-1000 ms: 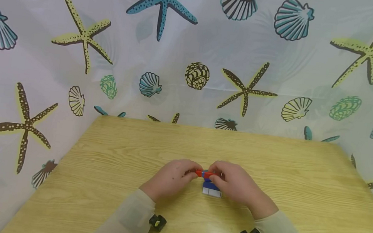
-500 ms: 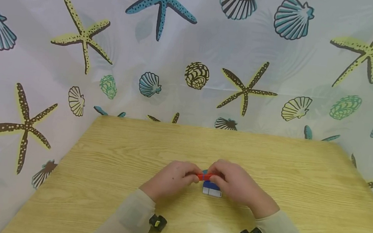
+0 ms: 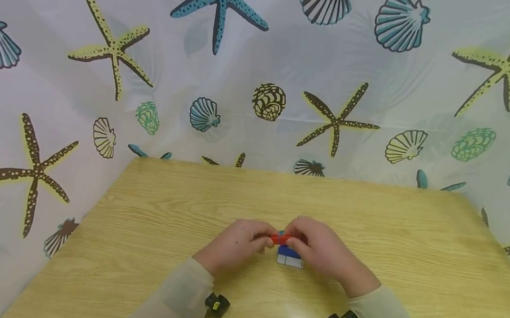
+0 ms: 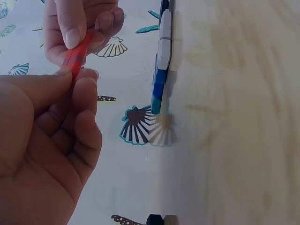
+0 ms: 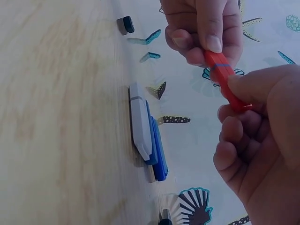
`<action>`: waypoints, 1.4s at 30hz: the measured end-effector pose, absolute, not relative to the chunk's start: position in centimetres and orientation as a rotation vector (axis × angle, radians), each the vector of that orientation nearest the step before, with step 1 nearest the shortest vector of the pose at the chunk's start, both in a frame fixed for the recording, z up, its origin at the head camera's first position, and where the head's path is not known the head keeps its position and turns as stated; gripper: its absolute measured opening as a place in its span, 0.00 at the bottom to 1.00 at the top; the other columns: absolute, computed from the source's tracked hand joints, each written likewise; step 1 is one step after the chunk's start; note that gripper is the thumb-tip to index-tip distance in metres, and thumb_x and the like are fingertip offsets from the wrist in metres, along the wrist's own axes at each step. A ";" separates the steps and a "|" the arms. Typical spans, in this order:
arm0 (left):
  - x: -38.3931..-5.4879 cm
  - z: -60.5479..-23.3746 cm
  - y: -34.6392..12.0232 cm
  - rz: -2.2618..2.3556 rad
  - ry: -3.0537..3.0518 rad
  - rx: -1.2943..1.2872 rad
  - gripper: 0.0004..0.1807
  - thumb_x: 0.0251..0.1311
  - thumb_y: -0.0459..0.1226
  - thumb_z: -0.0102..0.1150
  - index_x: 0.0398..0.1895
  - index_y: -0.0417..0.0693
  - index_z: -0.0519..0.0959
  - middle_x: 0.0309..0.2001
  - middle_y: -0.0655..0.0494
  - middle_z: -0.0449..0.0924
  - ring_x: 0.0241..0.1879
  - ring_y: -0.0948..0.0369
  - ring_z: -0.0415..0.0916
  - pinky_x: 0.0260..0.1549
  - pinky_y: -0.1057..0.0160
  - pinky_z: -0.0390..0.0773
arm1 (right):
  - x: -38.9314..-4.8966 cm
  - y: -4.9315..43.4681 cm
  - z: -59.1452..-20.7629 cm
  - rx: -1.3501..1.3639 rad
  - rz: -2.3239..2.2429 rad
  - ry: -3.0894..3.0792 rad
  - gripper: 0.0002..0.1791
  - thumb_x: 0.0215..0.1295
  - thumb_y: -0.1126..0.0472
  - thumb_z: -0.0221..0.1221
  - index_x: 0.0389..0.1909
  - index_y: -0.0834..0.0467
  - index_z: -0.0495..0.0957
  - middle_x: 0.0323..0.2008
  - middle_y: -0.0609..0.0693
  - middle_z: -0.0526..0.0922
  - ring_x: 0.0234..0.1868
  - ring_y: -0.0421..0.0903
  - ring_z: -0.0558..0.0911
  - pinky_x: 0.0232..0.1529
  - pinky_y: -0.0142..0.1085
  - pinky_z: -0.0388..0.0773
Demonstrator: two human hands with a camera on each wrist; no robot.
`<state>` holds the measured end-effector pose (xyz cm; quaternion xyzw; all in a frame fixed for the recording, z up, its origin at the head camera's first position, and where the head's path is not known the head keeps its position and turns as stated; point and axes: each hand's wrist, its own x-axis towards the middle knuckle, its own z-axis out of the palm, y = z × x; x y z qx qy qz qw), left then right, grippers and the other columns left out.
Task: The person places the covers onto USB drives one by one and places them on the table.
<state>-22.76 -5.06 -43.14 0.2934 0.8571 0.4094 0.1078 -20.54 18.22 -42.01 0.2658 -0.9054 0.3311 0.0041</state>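
A slim red bar with a thin blue band is held between both hands, above the table. My left hand pinches its left end with thumb and fingers. At its right end, my right hand grips it with thumb and forefinger. Its exact kind cannot be told. Close beneath, a white bar with a grey seam lies on the table beside a blue bar. A teal piece shows beyond the blue one in the left wrist view.
The wooden table runs back to a white curtain printed with starfish and shells, which also hangs at both sides. Black wrist cameras are strapped to both sleeves.
The red bar has dipped slightly, risen a little again and turned a bit in the fingers. Both hands stay almost in place, and the pieces on the table have not moved.
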 end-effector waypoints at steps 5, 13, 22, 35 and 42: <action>-22.7 -42.9 -4.8 1.156 2.580 0.849 0.09 0.75 0.40 0.55 0.50 0.59 0.84 0.42 0.70 0.81 0.39 0.66 0.76 0.41 0.62 0.77 | -20.6 18.2 -42.0 0.818 1.097 -2.843 0.01 0.73 0.57 0.60 0.40 0.48 0.80 0.32 0.37 0.79 0.32 0.40 0.76 0.36 0.36 0.76; -22.6 -42.9 -4.9 1.094 2.660 0.843 0.09 0.74 0.42 0.56 0.49 0.61 0.84 0.41 0.71 0.81 0.31 0.64 0.73 0.33 0.62 0.75 | -21.2 18.6 -42.7 0.711 1.048 -2.863 0.02 0.73 0.56 0.61 0.39 0.46 0.80 0.33 0.38 0.78 0.33 0.42 0.76 0.36 0.38 0.75; -22.6 -42.7 -5.4 1.093 2.689 0.808 0.12 0.75 0.45 0.54 0.51 0.56 0.85 0.48 0.72 0.82 0.44 0.67 0.76 0.50 0.59 0.77 | -21.6 19.5 -42.8 0.495 0.984 -2.899 0.03 0.70 0.61 0.60 0.36 0.49 0.80 0.35 0.43 0.78 0.34 0.45 0.75 0.38 0.41 0.74; -23.1 -42.9 -6.0 1.045 2.734 0.776 0.12 0.75 0.46 0.54 0.50 0.55 0.85 0.47 0.70 0.82 0.45 0.67 0.77 0.51 0.57 0.77 | -21.9 19.7 -43.3 0.483 0.739 -3.076 0.03 0.69 0.59 0.63 0.41 0.52 0.83 0.33 0.43 0.79 0.33 0.43 0.75 0.40 0.43 0.76; -23.3 -42.8 -6.5 0.937 2.834 0.709 0.11 0.75 0.44 0.54 0.49 0.55 0.85 0.46 0.67 0.83 0.46 0.64 0.77 0.52 0.55 0.77 | -21.9 19.7 -43.2 0.442 0.756 -3.066 0.04 0.70 0.58 0.61 0.42 0.53 0.83 0.36 0.43 0.81 0.35 0.44 0.77 0.44 0.45 0.78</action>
